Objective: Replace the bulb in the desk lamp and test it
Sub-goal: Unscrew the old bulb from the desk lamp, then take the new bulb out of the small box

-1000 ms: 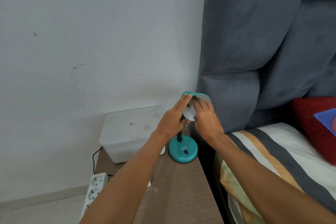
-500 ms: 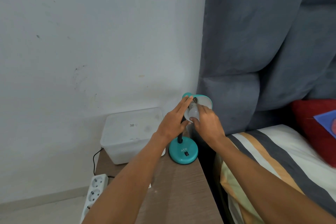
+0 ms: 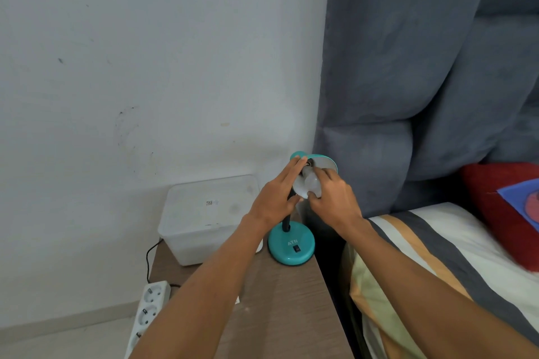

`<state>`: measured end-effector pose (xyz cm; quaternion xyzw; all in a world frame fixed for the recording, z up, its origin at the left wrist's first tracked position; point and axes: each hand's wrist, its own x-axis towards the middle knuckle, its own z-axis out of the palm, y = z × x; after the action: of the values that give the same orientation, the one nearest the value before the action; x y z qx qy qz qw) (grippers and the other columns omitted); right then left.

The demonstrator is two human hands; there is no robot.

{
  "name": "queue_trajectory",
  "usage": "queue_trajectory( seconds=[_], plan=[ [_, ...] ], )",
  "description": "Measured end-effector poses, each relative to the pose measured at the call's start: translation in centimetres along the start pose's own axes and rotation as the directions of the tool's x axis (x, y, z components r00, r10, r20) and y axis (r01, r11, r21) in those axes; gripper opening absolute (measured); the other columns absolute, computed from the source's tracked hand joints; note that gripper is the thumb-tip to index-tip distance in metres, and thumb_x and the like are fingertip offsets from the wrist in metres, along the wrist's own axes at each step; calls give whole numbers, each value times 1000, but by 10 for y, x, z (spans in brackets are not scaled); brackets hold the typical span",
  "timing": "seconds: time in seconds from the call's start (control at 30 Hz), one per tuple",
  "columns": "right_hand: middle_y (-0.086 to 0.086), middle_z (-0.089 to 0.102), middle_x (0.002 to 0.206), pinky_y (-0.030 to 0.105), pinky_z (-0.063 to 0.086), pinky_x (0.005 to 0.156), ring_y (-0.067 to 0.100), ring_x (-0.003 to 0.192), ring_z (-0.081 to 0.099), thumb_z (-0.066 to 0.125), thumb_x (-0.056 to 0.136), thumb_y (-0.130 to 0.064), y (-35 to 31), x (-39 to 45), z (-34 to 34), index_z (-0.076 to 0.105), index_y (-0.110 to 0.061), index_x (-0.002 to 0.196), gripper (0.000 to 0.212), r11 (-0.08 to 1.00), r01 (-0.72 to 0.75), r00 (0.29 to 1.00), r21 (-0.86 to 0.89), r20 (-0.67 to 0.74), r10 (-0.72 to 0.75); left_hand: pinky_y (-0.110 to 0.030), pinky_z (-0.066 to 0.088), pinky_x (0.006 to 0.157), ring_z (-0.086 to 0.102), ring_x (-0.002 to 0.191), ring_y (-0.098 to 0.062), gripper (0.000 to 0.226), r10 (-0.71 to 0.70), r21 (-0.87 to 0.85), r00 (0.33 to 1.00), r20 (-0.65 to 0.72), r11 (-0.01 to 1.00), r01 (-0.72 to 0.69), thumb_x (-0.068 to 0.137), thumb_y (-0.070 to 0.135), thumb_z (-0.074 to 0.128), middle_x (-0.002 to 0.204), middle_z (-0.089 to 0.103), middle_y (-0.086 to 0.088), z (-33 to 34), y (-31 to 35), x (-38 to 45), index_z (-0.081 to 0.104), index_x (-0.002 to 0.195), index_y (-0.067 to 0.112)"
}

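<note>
A teal desk lamp stands on the bedside table, its round base (image 3: 291,245) carrying a small black switch. Its shade (image 3: 325,162) tilts toward me with the white inside showing. A white bulb (image 3: 312,182) sticks out of the socket in the shade. My left hand (image 3: 277,198) lies against the shade's left side, fingers straight along the rim and thumb under it. My right hand (image 3: 332,198) grips the bulb with curled fingers from the right.
A translucent lidded plastic box (image 3: 208,216) sits on the wooden bedside table (image 3: 280,315), left of the lamp. A white power strip (image 3: 148,309) and black cable hang at the table's left edge. A grey padded headboard (image 3: 423,81) and striped bed (image 3: 437,256) lie to the right.
My right hand's fingers have shifted around the bulb, and more of the bulb now shows outside the shade. My left hand stays on the shade.
</note>
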<state>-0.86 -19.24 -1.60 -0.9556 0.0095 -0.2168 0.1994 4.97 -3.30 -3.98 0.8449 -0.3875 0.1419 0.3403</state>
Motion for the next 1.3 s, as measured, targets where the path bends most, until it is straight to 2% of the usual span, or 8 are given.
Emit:
queue_trajectory(
  seconds=[0.2, 0.37, 0.47, 0.57, 0.87, 1.03, 1.17, 1.3],
  plan=[
    [12, 62, 126, 42, 58, 83, 31, 102, 65, 68, 79, -23, -1, -7, -9, 54, -12, 136, 60, 999, 30, 999, 34, -24, -30, -37, 47, 110, 56, 131, -32, 90, -32, 24, 999, 22, 999, 32, 90, 9, 73, 167, 28, -1, 0, 2, 1, 20, 161, 28],
    [12, 63, 126, 42, 57, 84, 30, 103, 65, 71, 77, -24, -2, -20, -26, 56, -9, 134, 60, 997, 48, 997, 52, -55, -45, -43, 56, 98, 60, 123, -31, 107, -73, 87, 994, 85, 994, 66, 88, 15, 76, 172, 5, 7, -12, 6, -1, 2, 162, 39],
    [12, 64, 125, 43, 57, 84, 31, 104, 65, 71, 78, -24, -6, -35, -35, 58, -8, 132, 58, 997, 46, 997, 60, -72, -42, -43, 48, 109, 40, 146, -25, 107, -130, 98, 989, 73, 988, 122, 87, 24, 78, 172, 6, 6, -22, 16, -18, 2, 163, 33],
    [12, 64, 124, 44, 56, 86, 31, 105, 64, 72, 78, -24, -15, -56, -36, 59, -8, 132, 58, 996, 48, 997, 77, -67, -43, -41, 38, 118, 26, 154, -19, 101, -225, 118, 973, 49, 969, 218, 88, 35, 77, 171, 13, 5, -33, 19, -50, 11, 163, 29],
    [3, 70, 112, 39, 56, 76, 27, 99, 65, 68, 72, -34, -49, -127, 20, 65, -21, 123, 52, 997, -21, 989, 78, 149, 9, -42, 33, 121, 33, 149, -21, 88, -455, 70, 890, -37, 887, 456, 86, 46, 78, 161, 40, -2, -47, 1, -188, 34, 158, 23],
    [5, 71, 112, 33, 51, 91, 20, 101, 66, 64, 91, -31, -66, -153, 69, 67, -15, 118, 32, 990, -125, 964, 63, 243, 106, -38, 31, 122, 31, 151, -23, 101, -563, -20, 826, -18, 826, 563, 75, 41, 89, 163, 33, -5, -32, -22, -229, 33, 157, 24],
    [1, 67, 110, 29, 54, 84, 14, 96, 63, 62, 92, -36, -64, -162, 105, 61, -20, 119, 31, 960, -278, 910, 36, 331, 251, -44, 33, 122, 26, 153, -24, 108, -551, -48, 829, -95, 834, 549, 72, 39, 91, 166, 25, -6, -24, -32, -231, 30, 159, 21],
    [1, 70, 102, 36, 58, 80, 14, 89, 65, 62, 89, -39, -59, -165, 128, 62, -22, 114, 30, 955, -296, 878, -10, 391, 276, -35, 28, 121, 25, 153, -20, 113, -557, -82, 821, -127, 831, 551, 69, 40, 93, 165, 27, -5, -23, -36, -235, 29, 159, 20]
  ],
)
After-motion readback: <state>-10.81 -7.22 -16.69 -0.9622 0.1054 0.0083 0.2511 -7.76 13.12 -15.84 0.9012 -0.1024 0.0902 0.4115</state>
